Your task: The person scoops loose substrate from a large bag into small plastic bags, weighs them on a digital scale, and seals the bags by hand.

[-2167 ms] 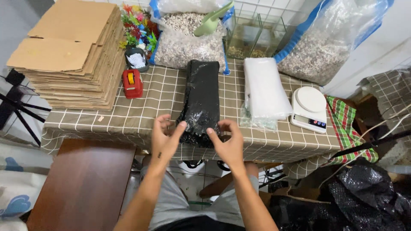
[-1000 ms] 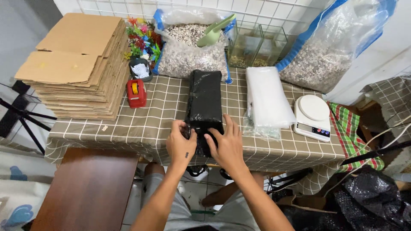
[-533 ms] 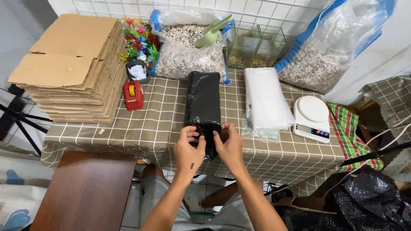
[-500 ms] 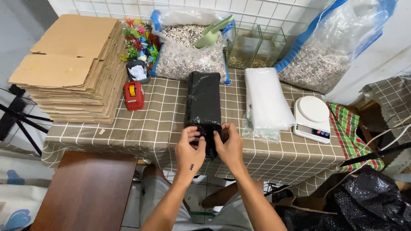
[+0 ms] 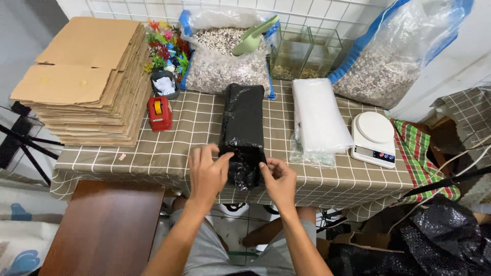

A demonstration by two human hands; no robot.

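Lengthwise, black bag stack [image 5: 242, 122] points away from hands.

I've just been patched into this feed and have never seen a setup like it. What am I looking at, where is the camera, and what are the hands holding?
There is no machine here: a person works with two bare hands, and the single camera sits on their head, looking down. The left hand and right hand both pinch the near end of a stack of black plastic bags lying on a table with a checked cloth.

Also on the table: a pile of flattened cardboard at the left, a red tape dispenser, a stack of clear plastic bags and a white kitchen scale at the right. At the back stand two big bags of gravel, one with a green scoop, and small glass tanks.
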